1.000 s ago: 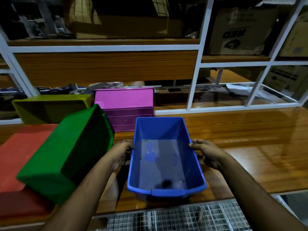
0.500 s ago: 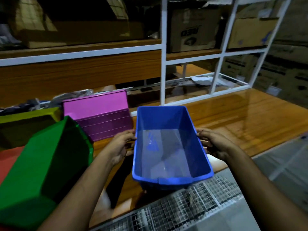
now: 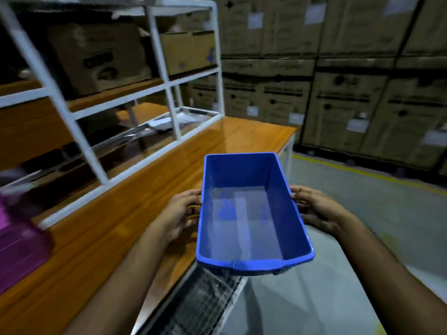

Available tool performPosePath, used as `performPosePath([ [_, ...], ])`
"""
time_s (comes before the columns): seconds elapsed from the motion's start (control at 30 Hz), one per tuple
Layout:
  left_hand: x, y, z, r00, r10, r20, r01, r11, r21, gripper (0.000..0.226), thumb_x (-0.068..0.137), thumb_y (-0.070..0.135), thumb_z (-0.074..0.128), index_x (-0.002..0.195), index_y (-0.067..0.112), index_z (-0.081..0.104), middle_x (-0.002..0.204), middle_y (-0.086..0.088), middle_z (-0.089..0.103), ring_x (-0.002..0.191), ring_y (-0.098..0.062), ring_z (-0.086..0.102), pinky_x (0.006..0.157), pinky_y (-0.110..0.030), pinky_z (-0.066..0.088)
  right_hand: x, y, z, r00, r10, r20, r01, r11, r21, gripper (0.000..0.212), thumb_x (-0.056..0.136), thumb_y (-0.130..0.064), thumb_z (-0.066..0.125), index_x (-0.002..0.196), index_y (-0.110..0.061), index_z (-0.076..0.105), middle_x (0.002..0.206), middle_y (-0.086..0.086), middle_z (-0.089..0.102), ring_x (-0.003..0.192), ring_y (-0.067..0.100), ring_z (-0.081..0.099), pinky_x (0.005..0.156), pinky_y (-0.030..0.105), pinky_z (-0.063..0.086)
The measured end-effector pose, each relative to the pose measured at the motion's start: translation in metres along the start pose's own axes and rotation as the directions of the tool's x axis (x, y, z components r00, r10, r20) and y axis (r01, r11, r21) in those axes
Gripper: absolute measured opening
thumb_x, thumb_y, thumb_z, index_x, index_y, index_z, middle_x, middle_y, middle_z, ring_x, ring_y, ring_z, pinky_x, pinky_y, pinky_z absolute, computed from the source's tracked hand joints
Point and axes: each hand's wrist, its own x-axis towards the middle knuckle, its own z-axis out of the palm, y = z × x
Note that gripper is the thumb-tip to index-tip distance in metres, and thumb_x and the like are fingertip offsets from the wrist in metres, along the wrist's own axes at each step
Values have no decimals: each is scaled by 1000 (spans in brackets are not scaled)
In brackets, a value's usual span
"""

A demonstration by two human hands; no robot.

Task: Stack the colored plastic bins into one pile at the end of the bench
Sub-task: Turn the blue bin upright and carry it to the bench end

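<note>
An empty blue plastic bin (image 3: 246, 213) hangs in the air in front of me, beyond the bench's front edge and over the floor. My left hand (image 3: 180, 212) grips its left side under the rim, and my right hand (image 3: 314, 209) grips its right side. A pink bin (image 3: 18, 245) stands on the wooden bench (image 3: 116, 221) at the far left, cut off by the frame edge. The bench's far end (image 3: 273, 134) lies ahead of the blue bin.
A white metal shelf frame (image 3: 79, 136) with cardboard boxes runs along the back of the bench. Stacked cardboard cartons (image 3: 350, 93) form a wall past the bench end. A wire mesh shelf (image 3: 203, 305) sits below the bench edge. Grey floor with a yellow line lies to the right.
The view has swung right toward the bench end. The blue bin has come up off the bench and moved right in both hands. The green, yellow and red bins have left the view.
</note>
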Motion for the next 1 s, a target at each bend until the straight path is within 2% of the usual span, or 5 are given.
performPosePath([
  [0.1, 37, -1, 70, 995, -31, 99, 27, 999, 43, 39, 84, 0, 47, 116, 14, 65, 71, -1, 65, 54, -8, 57, 48, -23, 43, -4, -8, -67, 993, -5, -114, 11, 999, 53, 30, 93, -4, 50, 115, -14, 68, 101, 12, 68, 81, 23, 59, 65, 33, 58],
  [0.33, 114, 3, 211, 965, -46, 257, 14, 992, 126, 35, 82, 2, 47, 102, 19, 71, 73, 2, 63, 58, -9, 55, 50, -22, 49, -2, -39, -192, 953, -42, -299, 56, 998, 40, 25, 94, -3, 47, 107, -13, 67, 84, 7, 69, 66, 18, 60, 56, 29, 54],
  [0.53, 164, 12, 303, 939, -54, 341, 6, 990, 141, 35, 84, -1, 45, 94, 18, 72, 68, 1, 64, 56, -11, 50, 48, -20, 49, 21, -64, -275, 924, -50, -379, 72, 996, 44, 25, 95, -7, 48, 114, -12, 65, 88, 8, 69, 71, 20, 62, 66, 36, 52],
  [0.73, 245, 17, 369, 933, -76, 352, 28, 990, 139, 35, 86, 3, 48, 112, 17, 67, 77, -8, 62, 58, -15, 55, 63, -33, 45, 74, -90, -341, 905, -45, -422, 73, 996, 50, 27, 94, -8, 50, 115, -13, 66, 93, 7, 69, 66, 16, 65, 61, 32, 54],
  [1.0, 381, 48, 440, 942, -65, 330, 29, 993, 111, 39, 86, 4, 47, 121, 15, 61, 89, -9, 62, 69, -15, 58, 53, -24, 51, 200, -152, -413, 904, -47, -424, 66, 997, 30, 29, 93, -8, 49, 113, -18, 68, 91, 1, 71, 63, 10, 65, 59, 28, 54],
])
